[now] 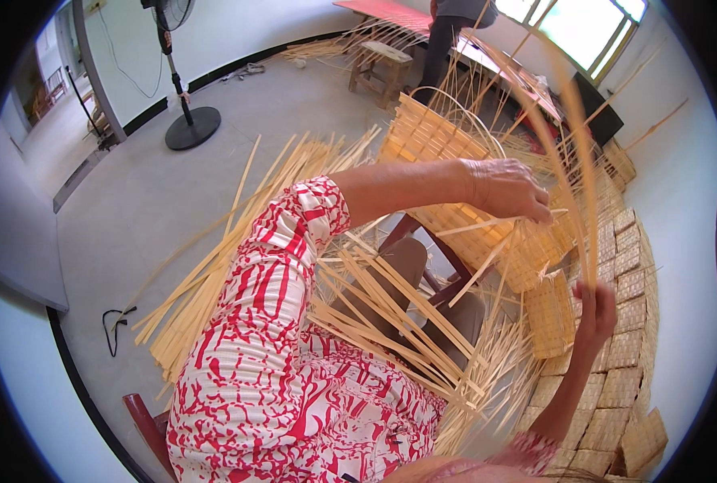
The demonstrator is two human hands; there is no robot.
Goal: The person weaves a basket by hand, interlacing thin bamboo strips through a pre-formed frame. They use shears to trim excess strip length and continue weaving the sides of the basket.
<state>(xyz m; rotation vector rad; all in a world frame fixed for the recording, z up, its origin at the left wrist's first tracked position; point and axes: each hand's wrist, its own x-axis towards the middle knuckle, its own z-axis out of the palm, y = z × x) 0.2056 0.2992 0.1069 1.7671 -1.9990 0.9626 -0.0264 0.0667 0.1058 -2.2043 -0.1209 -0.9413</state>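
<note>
A half-woven basket [431, 141] of pale bamboo leans in front of me, loose strip ends sticking out from its weave. My left hand [507, 189] reaches across above it, fingers curled down at its right side and closed on a bamboo strip; the fingertips are partly hidden. To the right, my right hand [596, 310] pinches the lower end of long bamboo strips [581, 161], which rise in a tall bend and blur toward the top. Loose flat strips [391, 298] lie across my lap.
A large bundle of strips [230, 249] lies on the floor at the left. Small woven pieces [616, 354] are stacked along the right wall. Farther off are a standing fan [191, 129], a wooden stool [381, 71], a red-topped table [383, 10] and another person [447, 40].
</note>
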